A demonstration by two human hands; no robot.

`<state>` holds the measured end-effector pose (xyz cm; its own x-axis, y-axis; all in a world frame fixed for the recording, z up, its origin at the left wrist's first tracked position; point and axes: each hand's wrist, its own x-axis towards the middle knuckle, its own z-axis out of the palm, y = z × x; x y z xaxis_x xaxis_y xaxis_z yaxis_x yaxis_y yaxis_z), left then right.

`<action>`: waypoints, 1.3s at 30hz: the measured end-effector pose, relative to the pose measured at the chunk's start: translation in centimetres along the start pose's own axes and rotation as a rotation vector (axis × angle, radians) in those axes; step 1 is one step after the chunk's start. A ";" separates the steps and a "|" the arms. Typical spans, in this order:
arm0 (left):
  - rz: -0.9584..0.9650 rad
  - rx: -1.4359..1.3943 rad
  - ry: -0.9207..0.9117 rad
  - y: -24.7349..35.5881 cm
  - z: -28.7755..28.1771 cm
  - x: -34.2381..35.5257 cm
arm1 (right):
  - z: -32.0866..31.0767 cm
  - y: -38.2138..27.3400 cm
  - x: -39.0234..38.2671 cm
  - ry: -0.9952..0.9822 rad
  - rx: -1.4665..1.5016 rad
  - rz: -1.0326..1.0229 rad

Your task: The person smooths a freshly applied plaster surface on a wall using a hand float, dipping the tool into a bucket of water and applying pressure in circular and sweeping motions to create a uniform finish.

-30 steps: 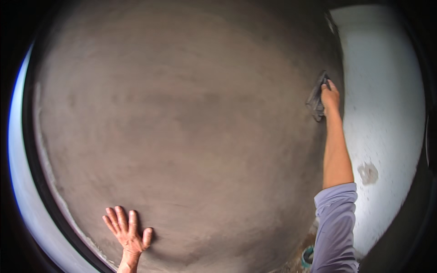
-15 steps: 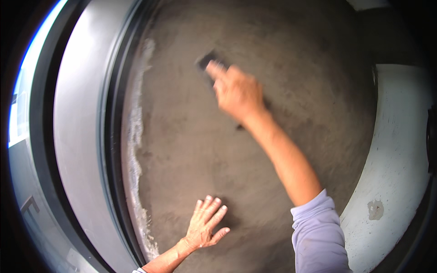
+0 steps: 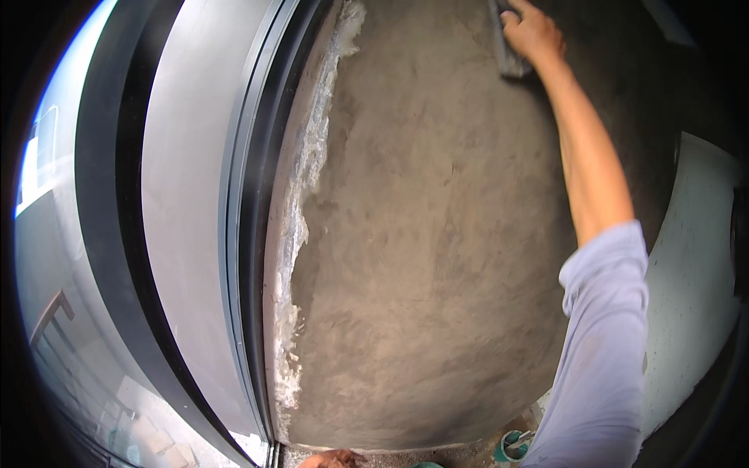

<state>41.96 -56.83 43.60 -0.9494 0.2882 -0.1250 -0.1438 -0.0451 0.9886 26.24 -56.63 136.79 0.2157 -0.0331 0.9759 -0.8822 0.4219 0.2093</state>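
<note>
High on a broad brown-grey plastered wall point(image 3: 437, 234), my right hand point(image 3: 537, 35) is closed round a plastering trowel point(image 3: 509, 62). The trowel's long flat grey blade lies against the wall, and its upper part runs out at the top edge. My right forearm stretches up to it in a rolled pale lilac sleeve. Only the top of my left hand point(image 3: 331, 459) shows, low down by the foot of the wall; its fingers cannot be made out.
Along the wall's left side runs a rough whitish strip point(image 3: 300, 195) beside a dark metal frame point(image 3: 253, 234) and a grey panel point(image 3: 187, 195). Glass lies farther left. At the wall's foot stands a green bucket point(image 3: 511, 446). A pale, scuffed surface point(image 3: 694, 288) is at the right.
My right hand has gone up and to the right with the trowel. My left hand, flat with spread fingers before, has dropped to the lower edge. The view has shifted, bringing the wall's foot and bucket in.
</note>
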 end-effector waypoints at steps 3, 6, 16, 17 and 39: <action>0.003 -0.192 -0.012 -2.1 -0.2 -0.5 | 0.7 -0.6 2.4 -0.041 0.033 0.077; 0.036 -0.198 -0.020 -1.8 -0.7 -0.8 | 4.0 -3.0 -3.2 -0.058 0.178 -0.250; 0.257 0.410 0.058 29.6 2.6 -10.8 | -1.8 -5.3 -34.1 -0.299 0.267 -0.733; 0.329 0.454 0.231 32.9 3.3 -12.6 | -1.8 -2.6 -28.5 -0.159 0.177 -0.675; 0.746 2.241 1.519 67.2 -2.7 10.6 | -10.5 41.3 -35.7 0.100 0.026 0.368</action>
<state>21.46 -59.41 108.45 -0.3459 0.2679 0.8992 -0.5095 0.7511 -0.4198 -13.51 -28.50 109.90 -0.0785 0.2054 0.9755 -0.9185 0.3656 -0.1508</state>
